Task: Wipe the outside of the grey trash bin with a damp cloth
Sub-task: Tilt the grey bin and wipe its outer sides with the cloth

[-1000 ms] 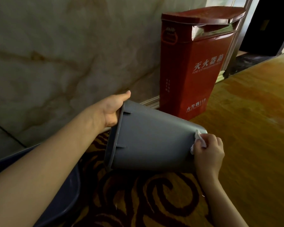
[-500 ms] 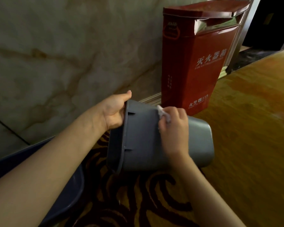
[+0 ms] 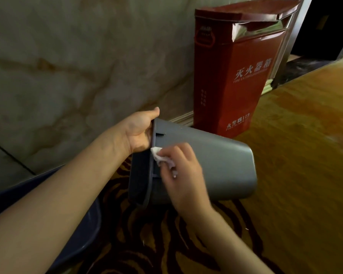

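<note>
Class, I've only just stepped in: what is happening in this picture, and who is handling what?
A person is cleaning a grey trash bin tipped on its side above a patterned carpet. The left hand grips the bin's open rim. The right hand presses a small white cloth against the outer wall just below that rim. A red fire extinguisher box stands behind against the marble wall. A dark blue basin sits at lower left.

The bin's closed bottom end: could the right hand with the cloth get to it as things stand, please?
Probably yes. The left hand holds the bin tipped by its rim, so the bottom end faces away, uncovered. The right hand and cloth sit near the rim, with bare side between.
</note>
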A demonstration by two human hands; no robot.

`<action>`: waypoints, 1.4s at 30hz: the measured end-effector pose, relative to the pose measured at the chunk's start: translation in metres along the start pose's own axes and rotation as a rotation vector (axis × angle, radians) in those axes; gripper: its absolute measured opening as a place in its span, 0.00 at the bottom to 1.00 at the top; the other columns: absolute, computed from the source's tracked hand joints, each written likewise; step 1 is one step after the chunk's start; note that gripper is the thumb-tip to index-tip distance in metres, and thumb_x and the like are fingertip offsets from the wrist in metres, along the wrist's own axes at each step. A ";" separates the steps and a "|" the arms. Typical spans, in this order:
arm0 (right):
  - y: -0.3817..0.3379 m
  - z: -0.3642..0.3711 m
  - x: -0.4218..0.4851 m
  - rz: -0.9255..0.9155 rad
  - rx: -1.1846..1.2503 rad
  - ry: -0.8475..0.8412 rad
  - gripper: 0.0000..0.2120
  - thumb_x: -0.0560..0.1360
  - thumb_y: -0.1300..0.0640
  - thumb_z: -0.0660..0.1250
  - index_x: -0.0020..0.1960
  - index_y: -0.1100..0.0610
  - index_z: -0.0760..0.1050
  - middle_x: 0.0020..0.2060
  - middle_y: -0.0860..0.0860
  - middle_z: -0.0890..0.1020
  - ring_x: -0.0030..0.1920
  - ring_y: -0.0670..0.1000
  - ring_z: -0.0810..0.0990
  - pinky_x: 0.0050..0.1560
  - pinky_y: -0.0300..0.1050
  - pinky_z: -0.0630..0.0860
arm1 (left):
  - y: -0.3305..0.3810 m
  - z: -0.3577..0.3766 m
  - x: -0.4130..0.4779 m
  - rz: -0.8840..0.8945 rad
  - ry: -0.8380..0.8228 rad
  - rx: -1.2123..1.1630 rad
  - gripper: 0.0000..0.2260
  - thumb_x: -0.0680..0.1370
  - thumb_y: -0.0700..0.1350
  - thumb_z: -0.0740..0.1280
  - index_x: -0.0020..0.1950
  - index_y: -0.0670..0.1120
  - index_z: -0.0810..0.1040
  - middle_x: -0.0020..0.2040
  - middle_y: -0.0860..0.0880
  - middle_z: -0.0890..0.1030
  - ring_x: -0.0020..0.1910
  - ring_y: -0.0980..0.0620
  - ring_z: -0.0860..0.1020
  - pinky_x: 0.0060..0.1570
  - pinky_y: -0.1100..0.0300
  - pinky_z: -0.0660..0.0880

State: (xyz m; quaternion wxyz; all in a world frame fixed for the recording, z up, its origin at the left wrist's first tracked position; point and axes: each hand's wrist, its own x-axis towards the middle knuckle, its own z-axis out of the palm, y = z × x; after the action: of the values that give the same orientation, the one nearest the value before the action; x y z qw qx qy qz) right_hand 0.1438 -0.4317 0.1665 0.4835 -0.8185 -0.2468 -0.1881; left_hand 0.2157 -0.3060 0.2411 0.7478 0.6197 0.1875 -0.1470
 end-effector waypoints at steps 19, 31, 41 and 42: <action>0.087 -0.041 -0.023 0.368 -0.174 0.489 0.06 0.74 0.66 0.65 0.50 0.61 0.75 0.46 0.55 0.75 0.45 0.51 0.75 0.40 0.31 0.67 | -0.010 -0.012 0.000 0.009 -0.036 0.035 0.19 0.79 0.54 0.56 0.49 0.40 0.78 0.36 0.46 0.86 0.37 0.50 0.84 0.34 0.58 0.79; 0.076 -0.022 0.017 0.346 -0.105 0.403 0.08 0.74 0.66 0.62 0.50 0.60 0.76 0.48 0.56 0.75 0.49 0.54 0.73 0.50 0.50 0.72 | -0.018 -0.018 -0.003 0.100 -0.159 0.134 0.24 0.79 0.54 0.56 0.35 0.42 0.85 0.37 0.47 0.86 0.37 0.52 0.84 0.33 0.60 0.80; 0.141 -0.014 -0.038 0.851 -0.006 0.430 0.04 0.77 0.60 0.61 0.52 0.59 0.72 0.51 0.55 0.74 0.42 0.47 0.73 0.33 0.37 0.70 | -0.020 -0.051 -0.007 0.100 -0.306 0.373 0.21 0.69 0.59 0.67 0.51 0.45 0.84 0.53 0.43 0.84 0.54 0.48 0.82 0.46 0.59 0.79; 0.140 -0.012 -0.041 0.859 0.005 0.433 0.04 0.77 0.60 0.61 0.52 0.58 0.71 0.51 0.54 0.73 0.43 0.49 0.74 0.34 0.40 0.73 | -0.021 -0.054 -0.008 0.060 -0.330 0.353 0.22 0.68 0.60 0.68 0.53 0.45 0.83 0.55 0.43 0.83 0.55 0.48 0.81 0.47 0.58 0.79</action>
State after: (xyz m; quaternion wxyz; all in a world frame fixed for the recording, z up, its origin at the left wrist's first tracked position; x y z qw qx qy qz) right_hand 0.1923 -0.5085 0.0519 0.5595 -0.7874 0.2196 -0.1368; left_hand 0.1938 -0.2565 0.2182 0.6526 0.7135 0.0155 -0.2544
